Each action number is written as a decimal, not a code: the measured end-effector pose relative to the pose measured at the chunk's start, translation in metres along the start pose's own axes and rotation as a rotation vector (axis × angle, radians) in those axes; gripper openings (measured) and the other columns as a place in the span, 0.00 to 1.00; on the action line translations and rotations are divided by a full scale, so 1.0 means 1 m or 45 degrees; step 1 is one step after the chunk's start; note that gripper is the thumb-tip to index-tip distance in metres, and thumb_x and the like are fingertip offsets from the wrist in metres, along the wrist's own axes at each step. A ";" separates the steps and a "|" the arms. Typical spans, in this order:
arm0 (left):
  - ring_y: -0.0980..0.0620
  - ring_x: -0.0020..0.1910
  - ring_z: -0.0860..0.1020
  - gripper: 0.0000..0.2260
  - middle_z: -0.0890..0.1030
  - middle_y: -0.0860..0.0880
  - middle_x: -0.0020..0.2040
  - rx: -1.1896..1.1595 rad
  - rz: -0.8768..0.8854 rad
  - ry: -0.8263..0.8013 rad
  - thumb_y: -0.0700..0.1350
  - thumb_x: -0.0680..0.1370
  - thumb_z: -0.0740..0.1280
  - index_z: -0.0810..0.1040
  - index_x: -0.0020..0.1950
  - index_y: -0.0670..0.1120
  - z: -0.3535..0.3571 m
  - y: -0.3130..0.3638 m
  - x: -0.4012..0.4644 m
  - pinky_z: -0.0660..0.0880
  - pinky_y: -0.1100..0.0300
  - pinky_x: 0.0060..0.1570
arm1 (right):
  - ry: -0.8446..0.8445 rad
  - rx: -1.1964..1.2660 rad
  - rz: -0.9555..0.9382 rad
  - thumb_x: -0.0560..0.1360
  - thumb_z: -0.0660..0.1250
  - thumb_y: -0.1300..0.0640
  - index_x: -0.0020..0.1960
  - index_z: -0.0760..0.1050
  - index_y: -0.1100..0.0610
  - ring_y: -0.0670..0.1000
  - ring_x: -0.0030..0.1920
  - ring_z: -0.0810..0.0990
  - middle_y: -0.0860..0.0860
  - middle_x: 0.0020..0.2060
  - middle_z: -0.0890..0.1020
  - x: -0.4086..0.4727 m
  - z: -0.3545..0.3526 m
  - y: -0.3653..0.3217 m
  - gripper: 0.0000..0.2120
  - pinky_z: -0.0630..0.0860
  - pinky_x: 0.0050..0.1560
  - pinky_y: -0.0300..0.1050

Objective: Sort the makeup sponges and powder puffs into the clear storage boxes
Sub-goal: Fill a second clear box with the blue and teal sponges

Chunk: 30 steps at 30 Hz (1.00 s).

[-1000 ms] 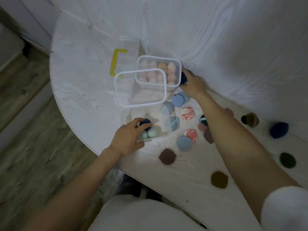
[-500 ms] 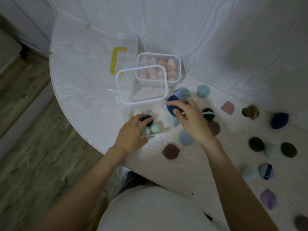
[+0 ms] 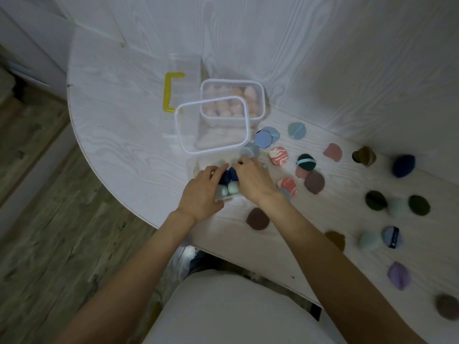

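Note:
My left hand (image 3: 201, 194) and my right hand (image 3: 253, 180) meet over the near clear box (image 3: 223, 199), which they mostly hide. Between their fingertips sit dark blue pieces (image 3: 228, 176): my left fingers pinch a dark blue sponge and my right hand presses a dark blue puff in beside it. Two pale teal sponges (image 3: 224, 189) lie in the box's front. Behind it, the far clear box (image 3: 262, 95) holds several pink sponges (image 3: 238, 93). Loose puffs lie to the right: blue (image 3: 263, 140), red marbled (image 3: 279, 155), brown (image 3: 314, 182), maroon (image 3: 258, 218).
A clear lid with a white rim (image 3: 178, 130) leans against the far box. A second clear lid with a yellow handle (image 3: 170, 93) lies further left. More puffs are scattered to the far right of the white table (image 3: 119, 125). The table's curved edge runs just left of my hands.
My right hand picked up a dark blue puff beside the far box and brought it down to the near box. My left hand stayed on the box.

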<state>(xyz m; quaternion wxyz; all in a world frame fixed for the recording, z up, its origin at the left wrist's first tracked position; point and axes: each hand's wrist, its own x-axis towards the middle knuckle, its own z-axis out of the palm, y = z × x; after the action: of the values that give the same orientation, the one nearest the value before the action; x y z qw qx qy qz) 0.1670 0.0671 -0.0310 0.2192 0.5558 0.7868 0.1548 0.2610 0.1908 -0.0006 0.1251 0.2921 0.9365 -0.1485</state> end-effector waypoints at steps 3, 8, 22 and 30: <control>0.45 0.59 0.70 0.39 0.67 0.45 0.66 0.041 -0.003 -0.031 0.50 0.68 0.72 0.58 0.75 0.48 -0.001 0.001 0.004 0.72 0.54 0.44 | 0.006 0.129 0.060 0.75 0.62 0.66 0.62 0.71 0.62 0.58 0.52 0.77 0.59 0.56 0.76 -0.001 -0.003 0.003 0.15 0.74 0.46 0.47; 0.45 0.59 0.68 0.37 0.66 0.45 0.63 0.114 -0.019 -0.069 0.54 0.70 0.71 0.58 0.74 0.54 -0.001 0.007 0.012 0.71 0.55 0.44 | 0.074 0.369 0.122 0.75 0.61 0.67 0.67 0.64 0.59 0.59 0.53 0.78 0.60 0.60 0.75 -0.009 -0.005 0.007 0.21 0.76 0.53 0.53; 0.44 0.59 0.66 0.34 0.65 0.44 0.63 0.127 -0.011 -0.119 0.53 0.70 0.71 0.62 0.73 0.56 0.011 0.029 0.012 0.73 0.51 0.47 | 0.932 0.487 0.501 0.73 0.64 0.66 0.53 0.79 0.59 0.54 0.50 0.78 0.54 0.48 0.83 -0.141 0.032 0.079 0.11 0.70 0.50 0.40; 0.41 0.58 0.67 0.32 0.66 0.42 0.63 0.150 -0.013 -0.080 0.55 0.71 0.71 0.64 0.73 0.54 0.013 0.039 0.008 0.72 0.47 0.48 | 0.570 0.220 1.238 0.73 0.63 0.62 0.60 0.75 0.59 0.64 0.60 0.69 0.61 0.63 0.72 -0.201 0.081 0.158 0.16 0.63 0.62 0.54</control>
<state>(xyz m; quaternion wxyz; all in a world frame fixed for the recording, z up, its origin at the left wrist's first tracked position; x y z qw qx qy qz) 0.2031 0.0880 -0.0249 0.2116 0.5683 0.7901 0.0894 0.5250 0.1838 -0.0430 -0.0478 0.7254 0.6815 -0.0842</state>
